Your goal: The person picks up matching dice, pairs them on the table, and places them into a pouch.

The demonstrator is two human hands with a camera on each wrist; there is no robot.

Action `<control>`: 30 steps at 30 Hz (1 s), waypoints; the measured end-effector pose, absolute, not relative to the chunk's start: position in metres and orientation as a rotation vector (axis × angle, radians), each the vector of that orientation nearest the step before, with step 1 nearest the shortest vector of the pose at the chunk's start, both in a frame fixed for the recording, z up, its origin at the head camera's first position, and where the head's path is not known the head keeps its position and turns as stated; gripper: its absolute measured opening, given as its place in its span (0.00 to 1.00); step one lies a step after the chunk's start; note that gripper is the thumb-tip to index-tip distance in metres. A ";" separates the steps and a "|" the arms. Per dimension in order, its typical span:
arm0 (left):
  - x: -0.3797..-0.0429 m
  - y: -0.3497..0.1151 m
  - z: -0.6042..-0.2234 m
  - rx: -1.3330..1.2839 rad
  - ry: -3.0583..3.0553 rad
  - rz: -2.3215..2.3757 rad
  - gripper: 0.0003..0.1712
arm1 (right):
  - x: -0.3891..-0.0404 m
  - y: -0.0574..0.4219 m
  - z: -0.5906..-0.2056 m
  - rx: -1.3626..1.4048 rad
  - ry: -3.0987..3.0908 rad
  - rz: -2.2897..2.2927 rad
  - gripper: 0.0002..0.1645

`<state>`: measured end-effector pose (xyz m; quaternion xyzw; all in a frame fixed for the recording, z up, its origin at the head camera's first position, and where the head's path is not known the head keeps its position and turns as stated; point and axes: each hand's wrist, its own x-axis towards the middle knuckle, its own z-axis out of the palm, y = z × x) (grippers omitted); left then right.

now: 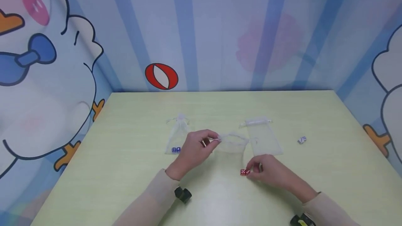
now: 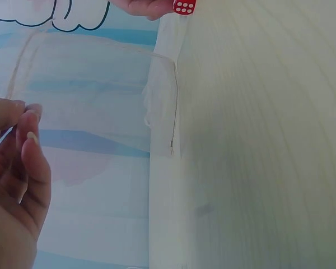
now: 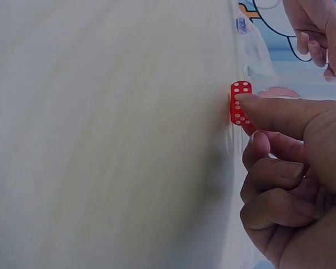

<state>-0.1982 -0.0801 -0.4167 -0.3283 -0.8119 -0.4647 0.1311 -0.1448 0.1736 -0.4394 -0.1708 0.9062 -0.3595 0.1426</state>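
My left hand (image 1: 198, 147) pinches the edge of a sheer white drawstring bag (image 1: 232, 147) near its mouth, holding it up over the table. In the left wrist view the bag's thin cord hangs down beside the see-through cloth. Lower and to the right, my right hand (image 1: 272, 171) pinches red dice (image 1: 243, 172) with white dots between thumb and fingertips. The right wrist view shows the red dice (image 3: 236, 116) side by side, partly covered by the thumb, with the other fingers curled beneath.
Behind my left hand lies a sheer bag (image 1: 178, 132) gathered at its top, with blue dice (image 1: 176, 149) inside. A flat sheer bag (image 1: 264, 137) lies behind my right hand. White dice (image 1: 302, 140) sit farther right on the pale table (image 1: 132, 114). Printed walls (image 1: 220, 27) border the table.
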 end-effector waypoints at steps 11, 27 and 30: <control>-0.200 -0.078 -0.420 -0.954 -2.350 -1.378 0.04 | -0.150 0.181 -0.422 -0.482 2.773 -1.033 0.04; -0.196 -0.079 -0.417 -0.970 -2.347 -1.389 0.04 | -0.153 0.182 -0.370 -0.370 3.006 -1.288 0.09; -0.196 -0.078 -0.418 -0.971 -2.349 -1.396 0.04 | -0.152 0.178 -0.366 -0.373 3.016 -1.318 0.10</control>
